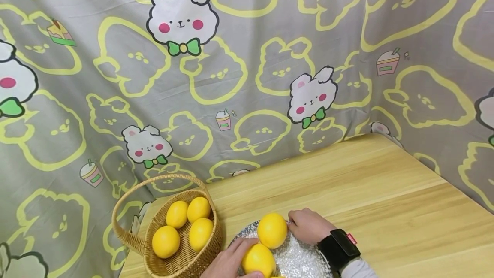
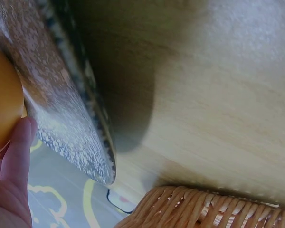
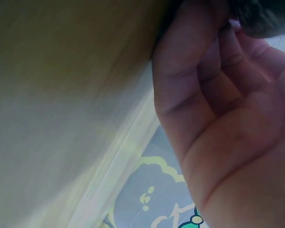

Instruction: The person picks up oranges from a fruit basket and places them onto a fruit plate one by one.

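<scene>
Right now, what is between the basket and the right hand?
In the head view, a speckled plate with lemons lies between the basket and the right hand.

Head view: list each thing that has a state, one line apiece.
Wicker basket: upright on the table, holding four lemons.
Speckled plate: flat on the table, two lemons on it.
Far lemon: on the plate, right hand touching it.
Near lemon: on the plate, left hand against it.
</scene>
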Demonstrator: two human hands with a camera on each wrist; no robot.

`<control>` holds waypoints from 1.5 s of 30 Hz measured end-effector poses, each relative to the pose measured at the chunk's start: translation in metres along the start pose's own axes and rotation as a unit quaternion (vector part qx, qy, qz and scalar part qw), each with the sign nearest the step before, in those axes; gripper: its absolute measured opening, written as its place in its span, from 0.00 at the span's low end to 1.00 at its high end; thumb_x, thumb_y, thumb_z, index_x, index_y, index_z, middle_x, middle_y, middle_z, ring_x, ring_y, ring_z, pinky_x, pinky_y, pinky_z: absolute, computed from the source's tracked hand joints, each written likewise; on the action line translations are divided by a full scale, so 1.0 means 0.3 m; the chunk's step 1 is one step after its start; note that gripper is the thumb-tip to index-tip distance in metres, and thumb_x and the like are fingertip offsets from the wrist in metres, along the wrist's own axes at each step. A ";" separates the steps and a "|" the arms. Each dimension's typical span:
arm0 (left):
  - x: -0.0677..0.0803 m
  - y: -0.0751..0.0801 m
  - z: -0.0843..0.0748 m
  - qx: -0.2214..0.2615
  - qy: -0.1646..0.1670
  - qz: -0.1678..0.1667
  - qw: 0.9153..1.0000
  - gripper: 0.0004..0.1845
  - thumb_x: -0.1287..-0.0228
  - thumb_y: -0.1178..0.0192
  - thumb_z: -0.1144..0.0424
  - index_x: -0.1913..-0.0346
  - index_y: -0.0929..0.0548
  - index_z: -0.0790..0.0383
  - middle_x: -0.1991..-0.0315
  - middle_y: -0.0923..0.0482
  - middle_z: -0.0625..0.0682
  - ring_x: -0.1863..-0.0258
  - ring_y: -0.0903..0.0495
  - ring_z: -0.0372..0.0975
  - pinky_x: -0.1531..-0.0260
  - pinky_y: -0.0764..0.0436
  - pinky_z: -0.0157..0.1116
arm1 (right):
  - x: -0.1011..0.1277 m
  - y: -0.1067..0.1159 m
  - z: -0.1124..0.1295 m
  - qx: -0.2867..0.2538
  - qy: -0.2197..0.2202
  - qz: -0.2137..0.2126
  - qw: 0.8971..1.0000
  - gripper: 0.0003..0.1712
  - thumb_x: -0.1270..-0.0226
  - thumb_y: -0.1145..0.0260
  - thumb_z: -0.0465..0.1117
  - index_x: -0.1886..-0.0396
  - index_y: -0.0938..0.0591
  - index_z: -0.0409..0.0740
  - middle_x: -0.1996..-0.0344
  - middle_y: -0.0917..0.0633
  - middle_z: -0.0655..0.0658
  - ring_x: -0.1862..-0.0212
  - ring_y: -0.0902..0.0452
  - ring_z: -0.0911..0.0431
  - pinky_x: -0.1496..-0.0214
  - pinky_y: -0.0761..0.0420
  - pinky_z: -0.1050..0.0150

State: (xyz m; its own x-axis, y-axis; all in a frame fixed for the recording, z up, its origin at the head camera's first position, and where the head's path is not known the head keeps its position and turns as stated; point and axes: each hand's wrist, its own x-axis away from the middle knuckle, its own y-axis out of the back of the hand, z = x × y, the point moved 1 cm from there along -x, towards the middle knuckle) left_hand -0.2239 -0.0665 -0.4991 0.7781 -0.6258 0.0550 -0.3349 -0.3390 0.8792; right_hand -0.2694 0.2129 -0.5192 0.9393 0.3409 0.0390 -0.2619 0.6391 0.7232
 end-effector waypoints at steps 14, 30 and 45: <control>0.005 -0.002 0.017 0.009 -0.031 -0.018 0.999 0.27 0.26 0.43 0.39 0.28 0.31 0.38 0.40 0.22 0.48 0.65 0.27 0.22 0.69 0.24 0.27 | 0.001 -0.001 0.002 0.003 -0.001 -0.003 1.000 0.13 0.24 0.39 0.41 0.72 0.23 0.49 0.84 0.31 0.51 0.80 0.36 0.58 0.75 0.37 0.66; 0.061 0.062 0.040 -0.049 -0.035 -0.097 0.993 0.24 0.22 0.45 0.48 0.29 0.27 0.52 0.36 0.25 0.49 0.49 0.17 0.40 0.60 0.16 0.36 | 0.001 0.002 0.003 0.006 -0.017 -0.003 1.000 0.13 0.25 0.38 0.42 0.73 0.23 0.49 0.84 0.31 0.51 0.79 0.36 0.57 0.74 0.37 0.65; 0.091 0.113 0.084 -0.149 -0.019 -0.226 0.962 0.18 0.30 0.34 0.50 0.40 0.19 0.44 0.42 0.20 0.39 0.48 0.17 0.34 0.55 0.13 0.37 | 0.002 -0.007 -0.003 0.005 -0.023 -0.006 1.000 0.14 0.25 0.38 0.43 0.74 0.24 0.49 0.83 0.33 0.51 0.80 0.38 0.57 0.74 0.39 0.64</control>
State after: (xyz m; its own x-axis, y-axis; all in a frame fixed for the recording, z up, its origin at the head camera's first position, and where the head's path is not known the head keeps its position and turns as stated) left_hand -0.2274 -0.1127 -0.4795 0.7865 -0.4884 -0.3781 0.2058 -0.3700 0.9059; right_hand -0.2683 0.2123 -0.5214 0.9515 0.3012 0.0625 -0.2494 0.6362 0.7301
